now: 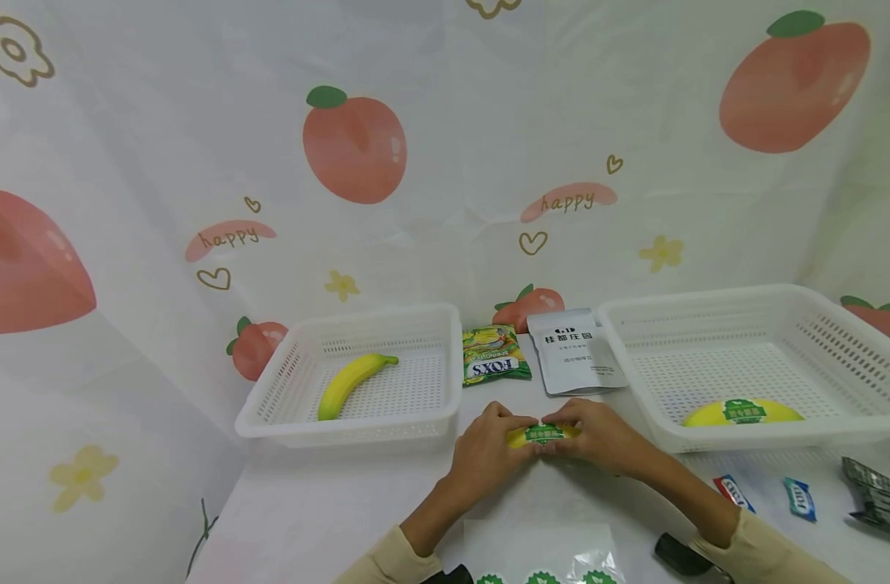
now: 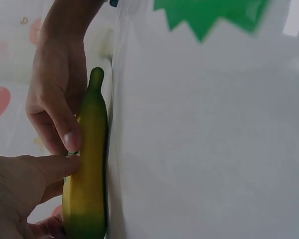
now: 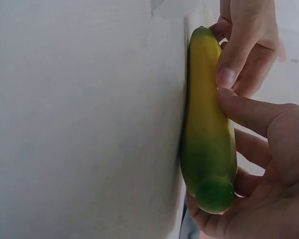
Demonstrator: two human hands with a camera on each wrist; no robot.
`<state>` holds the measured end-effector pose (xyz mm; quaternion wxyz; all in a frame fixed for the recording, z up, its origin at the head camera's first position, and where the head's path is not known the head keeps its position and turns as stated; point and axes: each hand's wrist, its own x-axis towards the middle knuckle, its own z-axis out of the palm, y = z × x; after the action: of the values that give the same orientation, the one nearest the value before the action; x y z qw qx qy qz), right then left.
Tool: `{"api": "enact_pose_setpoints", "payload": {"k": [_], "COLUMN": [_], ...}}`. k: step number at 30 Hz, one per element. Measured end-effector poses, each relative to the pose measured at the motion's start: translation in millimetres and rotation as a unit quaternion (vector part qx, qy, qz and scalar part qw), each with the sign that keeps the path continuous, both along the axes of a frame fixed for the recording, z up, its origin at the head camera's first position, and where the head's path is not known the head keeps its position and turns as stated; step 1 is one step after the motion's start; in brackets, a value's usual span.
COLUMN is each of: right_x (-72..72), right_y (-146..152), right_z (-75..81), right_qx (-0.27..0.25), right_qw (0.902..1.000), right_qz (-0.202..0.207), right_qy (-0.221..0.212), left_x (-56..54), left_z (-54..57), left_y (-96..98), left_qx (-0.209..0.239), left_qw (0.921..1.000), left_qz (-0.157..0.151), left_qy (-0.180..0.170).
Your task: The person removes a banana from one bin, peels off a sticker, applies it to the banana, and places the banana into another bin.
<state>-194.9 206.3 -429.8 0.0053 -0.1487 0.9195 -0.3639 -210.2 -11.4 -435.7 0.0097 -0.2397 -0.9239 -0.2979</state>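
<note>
A yellow banana (image 1: pixel 543 443) with a green label on its upper side lies crosswise on the white table between my hands. My left hand (image 1: pixel 486 448) grips its left part, and my right hand (image 1: pixel 596 436) holds the right part. The two thumbs meet on the banana near the label. In the left wrist view the banana (image 2: pixel 89 174) shows its green-tinged stem and yellow side. The right wrist view shows the fingers curled around the far side of the banana (image 3: pixel 207 114). A clear sheet with green stickers (image 1: pixel 543 551) lies in front of me.
A white basket (image 1: pixel 269 410) at left contains a banana (image 1: pixel 348 383). Another basket (image 1: pixel 671 312) at right holds a labelled banana (image 1: pixel 769 412). Between them are a FOX'S candy bag (image 1: pixel 494 354) and a silver pouch (image 1: pixel 572 353). Small packets (image 1: pixel 800 499) and a black wrapper (image 1: pixel 879 499) lie at right.
</note>
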Motion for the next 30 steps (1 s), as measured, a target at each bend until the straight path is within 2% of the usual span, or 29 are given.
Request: {"api": "enact_pose_setpoints", "payload": {"k": [7,16,30], "right_x": [1.1,-0.2,0.9], "right_y": [4.1,6.6,6.6], "right_z": [-0.3,-2.4,-1.2], "right_qx": [-0.010,-0.026,-0.031], "right_qw": [0.9993,0.9978,0.9976], "right_qz": [-0.011,-0.008,-0.005], "right_qy": [-0.036,-0.061,-0.062], "left_x": [-0.8,-0.3,-0.7], "left_z": [-2.1,-1.9,-1.9], "left_y": [-0.6,-2.6,-2.5], "left_qx": [0.018,0.033,0.022], "left_qw": [0.9998,0.9992,0.9996], "left_qz": [-0.001,-0.005,-0.009], "left_qy": [-0.005,-0.021,-0.017]}}
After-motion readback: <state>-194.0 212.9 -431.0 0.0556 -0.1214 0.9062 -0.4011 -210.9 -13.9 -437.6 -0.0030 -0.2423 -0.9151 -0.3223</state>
